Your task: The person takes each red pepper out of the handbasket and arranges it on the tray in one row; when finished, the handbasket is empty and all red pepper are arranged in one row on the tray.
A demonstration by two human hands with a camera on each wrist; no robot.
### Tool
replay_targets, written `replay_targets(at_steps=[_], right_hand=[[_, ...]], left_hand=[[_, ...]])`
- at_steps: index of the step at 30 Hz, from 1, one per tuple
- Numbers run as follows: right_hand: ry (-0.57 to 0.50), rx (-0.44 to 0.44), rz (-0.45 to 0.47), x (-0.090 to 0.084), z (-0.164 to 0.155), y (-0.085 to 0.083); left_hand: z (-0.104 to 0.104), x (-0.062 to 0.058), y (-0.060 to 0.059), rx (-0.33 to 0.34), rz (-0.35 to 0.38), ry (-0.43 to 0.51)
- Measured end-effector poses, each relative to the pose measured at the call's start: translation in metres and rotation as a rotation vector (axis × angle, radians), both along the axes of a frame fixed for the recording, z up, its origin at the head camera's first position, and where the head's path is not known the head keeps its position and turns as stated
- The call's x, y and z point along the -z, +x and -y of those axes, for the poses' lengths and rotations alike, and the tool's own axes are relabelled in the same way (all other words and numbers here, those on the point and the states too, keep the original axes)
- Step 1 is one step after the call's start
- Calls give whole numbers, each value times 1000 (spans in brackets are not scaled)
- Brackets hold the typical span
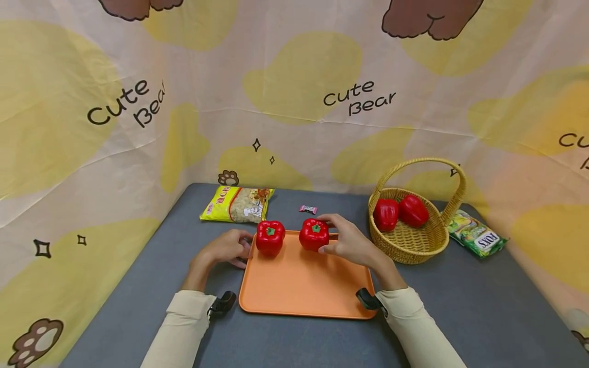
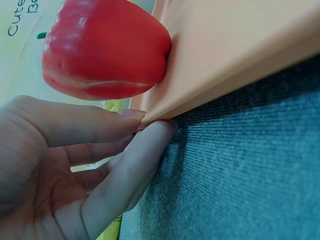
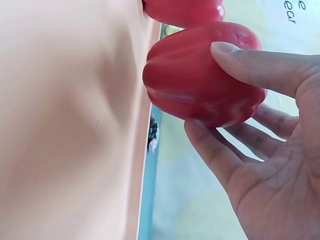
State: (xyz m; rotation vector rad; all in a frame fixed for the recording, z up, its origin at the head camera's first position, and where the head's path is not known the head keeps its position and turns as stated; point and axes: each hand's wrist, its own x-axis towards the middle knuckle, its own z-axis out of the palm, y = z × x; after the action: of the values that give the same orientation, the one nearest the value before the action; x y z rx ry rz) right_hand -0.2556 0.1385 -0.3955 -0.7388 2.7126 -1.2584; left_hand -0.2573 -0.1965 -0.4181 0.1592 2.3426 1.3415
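An orange tray (image 1: 303, 286) lies on the grey table. My left hand (image 1: 227, 248) pinches its far-left rim between thumb and fingers, as the left wrist view shows at the tray edge (image 2: 200, 92). Just inside that corner stands a red bell pepper (image 1: 270, 240) with a green stem, close to the left thumb but apart from it. My right hand (image 1: 347, 243) grips another red bell pepper (image 3: 195, 80) from its right side, thumb on one side and fingers on the other. That pepper is over the tray's back part; whether its base touches is unclear.
A woven basket (image 1: 405, 255) with a tall handle stands right of the tray, with two red peppers (image 1: 414, 210) inside. Beside it lies a green packet (image 1: 478, 235). Behind the tray are a yellow food bag (image 1: 236, 204) and a small pink wrapped sweet (image 1: 308, 209).
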Motion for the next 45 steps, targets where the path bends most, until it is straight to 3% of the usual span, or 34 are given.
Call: replay_targets(at_steps=[19, 45], right_hand=[[-4, -46, 68, 5, 25, -11], [-45, -67, 123, 11, 30, -7]], left_hand=[[0, -1, 2, 11, -1, 72], [1, 3, -2, 2, 5, 47]])
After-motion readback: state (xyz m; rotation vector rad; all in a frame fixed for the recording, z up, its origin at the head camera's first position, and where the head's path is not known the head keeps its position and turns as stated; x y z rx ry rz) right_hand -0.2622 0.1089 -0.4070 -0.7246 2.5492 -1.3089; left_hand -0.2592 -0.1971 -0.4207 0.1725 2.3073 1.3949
